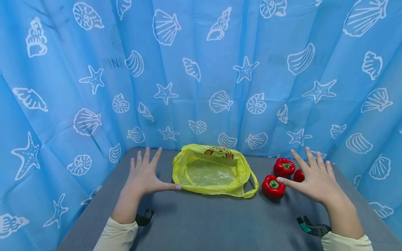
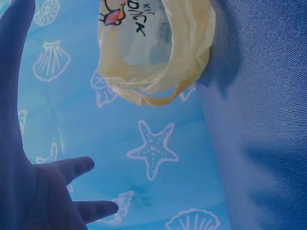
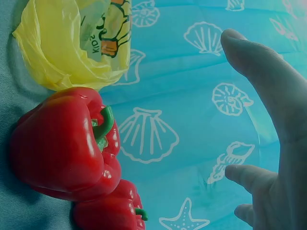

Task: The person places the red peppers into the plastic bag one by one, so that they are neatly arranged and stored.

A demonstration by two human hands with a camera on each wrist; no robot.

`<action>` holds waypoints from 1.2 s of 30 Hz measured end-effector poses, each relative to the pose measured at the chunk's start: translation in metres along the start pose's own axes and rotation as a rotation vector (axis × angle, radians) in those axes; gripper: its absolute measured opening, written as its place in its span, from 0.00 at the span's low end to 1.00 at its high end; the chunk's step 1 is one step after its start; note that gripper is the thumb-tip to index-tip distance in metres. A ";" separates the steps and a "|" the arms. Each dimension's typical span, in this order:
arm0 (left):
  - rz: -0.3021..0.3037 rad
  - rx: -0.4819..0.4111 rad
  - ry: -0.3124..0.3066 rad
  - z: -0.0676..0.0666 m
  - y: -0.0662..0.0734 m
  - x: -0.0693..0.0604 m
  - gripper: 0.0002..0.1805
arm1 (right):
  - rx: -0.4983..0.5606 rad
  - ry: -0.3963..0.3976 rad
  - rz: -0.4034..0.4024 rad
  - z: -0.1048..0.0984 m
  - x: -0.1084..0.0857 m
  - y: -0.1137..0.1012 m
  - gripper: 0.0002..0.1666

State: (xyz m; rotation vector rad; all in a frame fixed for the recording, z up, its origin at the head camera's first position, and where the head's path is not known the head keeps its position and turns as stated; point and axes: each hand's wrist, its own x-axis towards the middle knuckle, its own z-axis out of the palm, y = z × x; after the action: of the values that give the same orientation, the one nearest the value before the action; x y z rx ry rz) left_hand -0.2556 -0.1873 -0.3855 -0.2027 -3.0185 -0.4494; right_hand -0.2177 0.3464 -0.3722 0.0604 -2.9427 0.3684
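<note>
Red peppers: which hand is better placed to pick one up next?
Right, likely: the right hand is empty, spread open beside the peppers; the left hand is across the yellow bag from them.

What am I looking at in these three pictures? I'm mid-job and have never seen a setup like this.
There is no machine here: a person is working with two bare hands, the left hand and the right hand. The wide picture comes from a camera on the person's head, looking forward and down. The other two come from cameras on the wrists, one each.

On the grey table sits an open yellow bag. To its right, in the head view, are three red peppers, one partly hidden by the right hand. A patterned blue curtain stands behind. Both hands have their fingers spread and hold nothing.
</note>
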 end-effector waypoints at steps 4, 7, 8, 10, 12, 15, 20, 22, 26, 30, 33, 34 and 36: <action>0.013 -0.018 0.012 0.000 0.000 0.000 0.88 | -0.002 -0.006 -0.002 -0.001 -0.001 -0.001 0.75; 0.042 -0.038 0.041 0.000 0.001 0.001 0.87 | 0.002 -0.013 -0.003 -0.001 0.000 -0.001 0.75; 0.052 -0.041 0.050 0.000 0.002 0.001 0.87 | 0.004 -0.013 -0.003 -0.001 0.000 -0.002 0.75; 0.070 -0.057 0.068 -0.001 0.003 0.001 0.86 | 0.009 -0.004 -0.005 -0.001 0.000 -0.002 0.75; 0.089 -0.081 0.078 -0.001 0.003 0.001 0.82 | 0.014 0.013 -0.006 -0.001 0.002 -0.002 0.74; 0.119 -0.120 0.101 0.000 0.004 0.003 0.70 | 0.021 0.050 -0.014 -0.003 0.003 -0.002 0.71; 0.160 -0.141 0.138 0.000 0.004 0.005 0.47 | 0.061 0.143 -0.068 -0.005 0.001 -0.005 0.54; 0.169 -0.139 0.143 0.001 0.003 0.005 0.41 | 0.085 0.180 -0.092 -0.005 -0.001 -0.006 0.47; 0.181 -0.163 0.148 0.003 0.003 0.005 0.37 | 0.134 0.188 -0.120 -0.004 -0.002 -0.008 0.40; 0.224 -0.275 0.145 0.010 0.002 0.009 0.37 | 0.195 0.140 -0.142 -0.002 0.000 -0.008 0.36; 0.249 -0.353 0.152 0.016 0.001 0.013 0.37 | 0.226 0.107 -0.146 -0.001 0.001 -0.008 0.36; 0.253 -0.367 0.159 0.018 0.001 0.014 0.37 | 0.232 0.097 -0.146 0.000 0.001 -0.007 0.36; 0.246 -0.395 0.166 0.022 0.000 0.015 0.36 | 0.239 0.076 -0.142 0.002 0.001 -0.007 0.38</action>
State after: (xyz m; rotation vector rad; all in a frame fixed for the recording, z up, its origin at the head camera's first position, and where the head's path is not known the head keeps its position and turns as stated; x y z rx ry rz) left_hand -0.2720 -0.1786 -0.4048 -0.5247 -2.6671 -0.9768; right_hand -0.2190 0.3389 -0.3716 0.2775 -2.7845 0.6821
